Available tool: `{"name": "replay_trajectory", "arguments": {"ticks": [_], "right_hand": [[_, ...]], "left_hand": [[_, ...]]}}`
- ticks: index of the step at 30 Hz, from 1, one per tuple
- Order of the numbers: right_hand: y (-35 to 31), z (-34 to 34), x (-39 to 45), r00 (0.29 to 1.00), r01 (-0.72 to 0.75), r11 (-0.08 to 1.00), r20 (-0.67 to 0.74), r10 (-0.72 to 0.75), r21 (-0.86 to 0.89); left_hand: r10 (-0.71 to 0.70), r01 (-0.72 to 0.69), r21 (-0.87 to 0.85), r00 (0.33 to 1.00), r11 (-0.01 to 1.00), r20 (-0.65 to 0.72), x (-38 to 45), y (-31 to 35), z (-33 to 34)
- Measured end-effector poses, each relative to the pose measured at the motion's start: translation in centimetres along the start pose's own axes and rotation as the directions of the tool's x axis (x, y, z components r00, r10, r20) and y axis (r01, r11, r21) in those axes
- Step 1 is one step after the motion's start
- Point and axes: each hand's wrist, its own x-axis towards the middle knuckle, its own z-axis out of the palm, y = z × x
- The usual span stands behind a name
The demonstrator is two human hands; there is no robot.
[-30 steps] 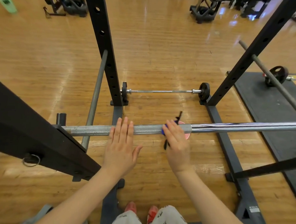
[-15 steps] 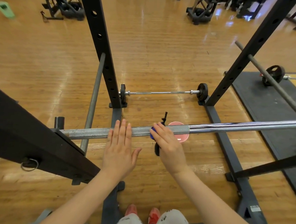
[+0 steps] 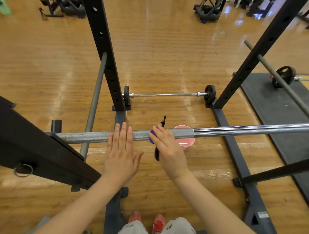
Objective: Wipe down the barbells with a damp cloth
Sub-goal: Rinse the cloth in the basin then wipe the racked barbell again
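Note:
A long steel barbell (image 3: pixel 237 131) lies across the rack in front of me, dull and knurled on the left, shiny on the right. My left hand (image 3: pixel 122 150) rests flat on the knurled part with straight fingers. Just to its right, my right hand (image 3: pixel 168 149) presses a blue cloth (image 3: pixel 151 136) over the bar, fingers curled over it. A black strap (image 3: pixel 156 154) hangs below that hand and sticks up behind the bar.
A pink bowl (image 3: pixel 186 144) sits on the wooden floor under the bar. A second barbell (image 3: pixel 168 95) with small plates lies beyond, a third (image 3: pixel 284 76) on the black mat at right. Black rack uprights (image 3: pixel 103 48) and base rails (image 3: pixel 236 154) surround me.
My right hand with the cloth has slid left along the bar toward my left hand. The left hand has stayed in place on the bar.

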Motion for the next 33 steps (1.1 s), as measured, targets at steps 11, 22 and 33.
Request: {"name": "replay_trajectory", "arguments": {"ticks": [11,22,33], "right_hand": [[-0.2,1.0,0.1,0.996,0.004,1.0,-0.092,-0.003,0.012],[5.6,-3.5,-1.8,0.972,-0.151,0.989,-0.185,0.146,-0.012],[5.3,-4.5,-2.0,0.923,-0.34,0.936,-0.156,0.351,0.095]], "left_hand": [[-0.024,0.025,-0.014,0.998,1.0,0.052,0.0,0.2,-0.5],[0.103,-0.089,-0.153,0.991,0.984,0.087,3.3,0.7,-2.6],[0.333,-0.223,-0.291,0.845,0.93,0.418,9.5,0.0,-3.9]]}}
